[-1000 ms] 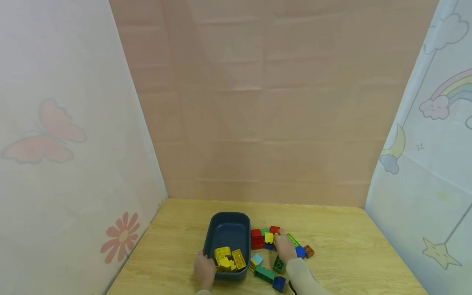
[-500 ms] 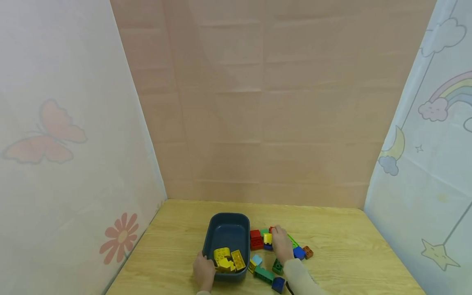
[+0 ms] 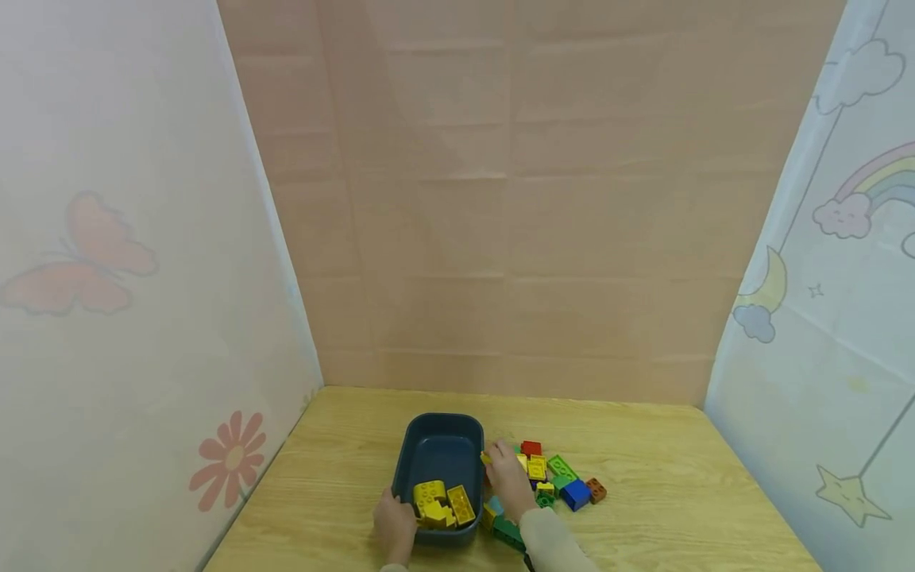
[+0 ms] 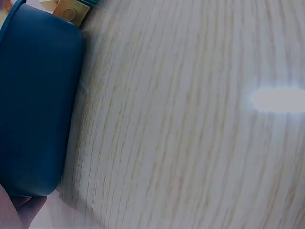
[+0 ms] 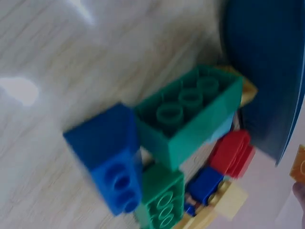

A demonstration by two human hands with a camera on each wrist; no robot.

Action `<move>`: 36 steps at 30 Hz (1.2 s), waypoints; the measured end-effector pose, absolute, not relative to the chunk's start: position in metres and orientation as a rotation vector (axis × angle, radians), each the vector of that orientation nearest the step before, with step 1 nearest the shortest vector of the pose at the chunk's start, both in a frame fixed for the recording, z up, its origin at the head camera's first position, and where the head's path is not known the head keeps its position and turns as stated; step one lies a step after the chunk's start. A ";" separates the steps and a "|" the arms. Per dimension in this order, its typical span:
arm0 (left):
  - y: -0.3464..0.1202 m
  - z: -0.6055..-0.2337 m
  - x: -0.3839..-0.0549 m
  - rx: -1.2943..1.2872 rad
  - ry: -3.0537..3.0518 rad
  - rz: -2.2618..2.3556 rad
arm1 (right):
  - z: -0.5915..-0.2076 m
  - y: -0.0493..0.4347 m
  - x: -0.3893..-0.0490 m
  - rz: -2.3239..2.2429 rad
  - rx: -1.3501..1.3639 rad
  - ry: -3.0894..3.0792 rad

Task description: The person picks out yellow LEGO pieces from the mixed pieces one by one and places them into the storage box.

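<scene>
A dark blue plastic box [image 3: 443, 453] stands on the wooden table, with several yellow building bricks [image 3: 430, 492] in its near end. My left hand [image 3: 395, 524] grips the box at its near left side; the left wrist view catches only fingers at a corner of the box. Beside the right rim, my right hand [image 3: 509, 481] pinches a small yellow brick [image 3: 486, 458]. That brick shows at the right edge of the right wrist view, raised beside the box wall, a fingertip against it. Part of the loose pile lies hidden behind the right hand and forearm.
Right of the box lie loose bricks: a red one [image 3: 531, 448], yellow ones [image 3: 537, 467], a light green one [image 3: 562, 468], a blue one [image 3: 576, 494] and a brown one [image 3: 596, 489]. A long green brick [image 5: 200, 124] and a blue sloped brick [image 5: 102, 143] lie closer in.
My right hand has moved left from the brick pile to the box's right rim, bringing a yellow brick. Bricks it covered now show. The left hand keeps its place on the box.
</scene>
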State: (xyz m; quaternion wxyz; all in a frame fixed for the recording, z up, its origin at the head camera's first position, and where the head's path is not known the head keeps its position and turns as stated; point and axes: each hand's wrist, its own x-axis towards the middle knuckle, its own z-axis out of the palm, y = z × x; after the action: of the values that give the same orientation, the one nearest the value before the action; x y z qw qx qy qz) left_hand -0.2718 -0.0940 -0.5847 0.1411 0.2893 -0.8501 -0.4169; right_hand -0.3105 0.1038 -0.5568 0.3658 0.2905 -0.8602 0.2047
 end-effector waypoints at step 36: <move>-0.094 -0.585 -0.272 0.821 -2.438 -1.222 | -0.557 0.073 -0.297 -0.036 1.080 -2.653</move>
State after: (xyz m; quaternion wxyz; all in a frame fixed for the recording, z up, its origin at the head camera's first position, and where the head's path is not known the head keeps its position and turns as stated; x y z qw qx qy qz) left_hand -0.2724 -0.0938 -0.5852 0.1464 0.2853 -0.8468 -0.4244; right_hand -0.2966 0.0728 -0.5570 0.1381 0.3734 -0.9173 -0.0125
